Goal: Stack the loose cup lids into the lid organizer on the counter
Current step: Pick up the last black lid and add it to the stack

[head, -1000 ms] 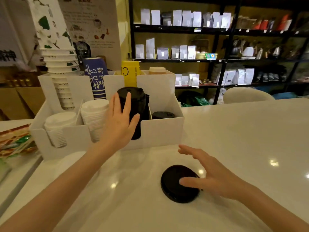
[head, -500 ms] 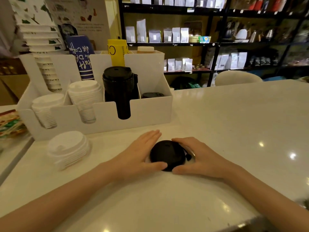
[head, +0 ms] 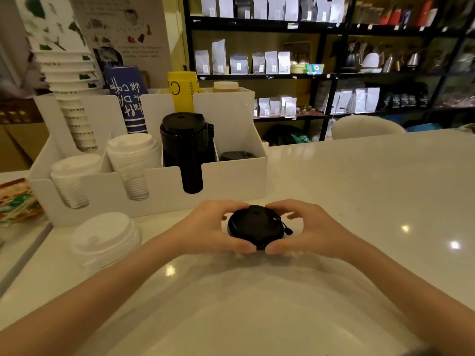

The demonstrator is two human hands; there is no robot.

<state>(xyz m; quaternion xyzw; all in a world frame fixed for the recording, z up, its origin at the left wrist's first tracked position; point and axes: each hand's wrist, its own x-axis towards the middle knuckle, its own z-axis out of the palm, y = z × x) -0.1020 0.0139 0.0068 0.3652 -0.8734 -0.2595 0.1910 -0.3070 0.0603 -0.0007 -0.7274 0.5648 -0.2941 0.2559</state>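
A small stack of black lids (head: pixel 255 226) is held between both hands just above the white counter, in front of the organizer. My left hand (head: pixel 212 226) grips its left side and my right hand (head: pixel 307 227) grips its right side. The white lid organizer (head: pixel 164 183) stands behind them. Its slots hold two stacks of white lids (head: pixel 132 160), a tall stack of black lids (head: pixel 186 147) and a low black stack (head: pixel 236 155) in the rightmost slot. A loose pile of white lids (head: pixel 105 238) lies on the counter at the left.
Stacked paper cups (head: pixel 69 80), a blue cup sleeve (head: pixel 127 96) and a yellow cup stack (head: pixel 182 91) stand in the organizer's back row. Printed packets (head: pixel 18 201) lie at the far left. The counter (head: pixel 359 191) stretches right. Black shelves with bags fill the background.
My left hand left the tall black stack and came down to the loose black lids. Both hands have closed around them and raised them slightly off the counter.
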